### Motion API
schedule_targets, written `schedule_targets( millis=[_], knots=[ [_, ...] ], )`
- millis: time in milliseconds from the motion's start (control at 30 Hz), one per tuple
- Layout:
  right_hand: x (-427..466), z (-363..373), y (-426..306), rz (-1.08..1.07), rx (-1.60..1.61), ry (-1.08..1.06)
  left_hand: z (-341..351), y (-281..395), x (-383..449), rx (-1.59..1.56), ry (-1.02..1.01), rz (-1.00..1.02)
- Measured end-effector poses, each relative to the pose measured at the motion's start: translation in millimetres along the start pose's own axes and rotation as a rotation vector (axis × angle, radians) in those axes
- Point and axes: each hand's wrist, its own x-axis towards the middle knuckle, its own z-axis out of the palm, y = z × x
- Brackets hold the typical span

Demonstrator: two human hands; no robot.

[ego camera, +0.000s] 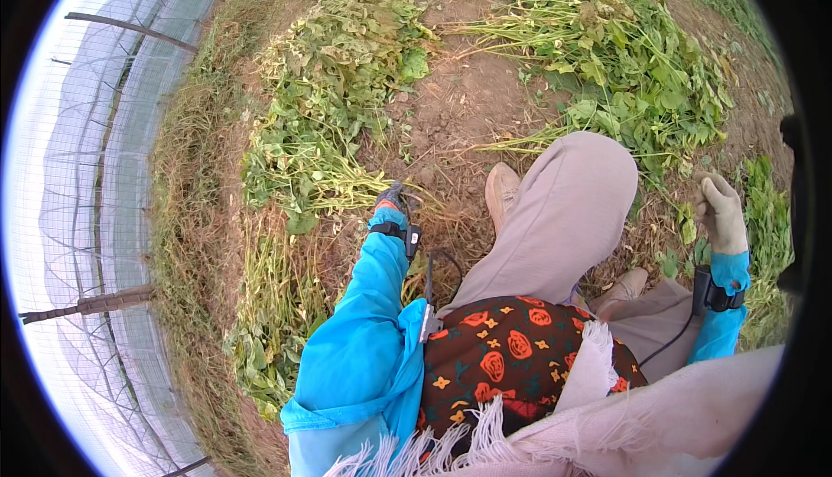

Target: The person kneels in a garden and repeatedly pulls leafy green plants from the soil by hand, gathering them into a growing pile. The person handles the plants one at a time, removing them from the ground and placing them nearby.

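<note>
My left hand (390,196), in a dark glove, closes around the pale stem ends of a bunch of uprooted leafy plants (325,181). Their leaves spread to the left over the ground. My right hand (720,212) wears a light glove and hovers low at the right, its fingers loosely bent and nothing visible in them. Close by it are a few green leaves (686,222). A large heap of cut leafy plants (624,54) lies ahead on the right, stems pointing left.
A long row of wilting plants (344,54) runs ahead on the left. Beyond it are dry grass (195,171) and netting (84,152) with wooden poles (117,301). Bare soil (455,97) separates the rows. My knee (578,178) and shoe (502,194) are between my hands.
</note>
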Motion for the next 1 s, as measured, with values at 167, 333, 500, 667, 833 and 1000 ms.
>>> schedule_targets(
  millis=[167,333,500,667,833,1000],
  knots=[
    [-0.6,0.6,3.4,0.008,-0.045,0.02,32.0,12.2,-45.4,0.002,-0.017,-0.071],
    [-3.6,21.1,-11.5,0.015,-0.104,0.002,9.3,-35.3,-54.4,0.22,-0.102,-0.2],
    [-4.5,21.9,-10.9,0.057,-0.082,-0.003,29.6,-17.5,-77.5,0.466,-0.151,-0.145],
    [-19.6,25.3,-28.5,0.005,-0.117,-0.016,42.6,19.0,-99.5,1.661,-0.056,0.062],
    [-27.7,23.4,-35.5,-0.018,-0.139,-0.04,77.1,31.3,-118.3,2.096,-0.077,0.638],
    [-30.5,17.7,-38.4,-0.027,-0.1,0.002,166.7,39.9,-121.5,1.891,-0.322,1.106]
  ],
)
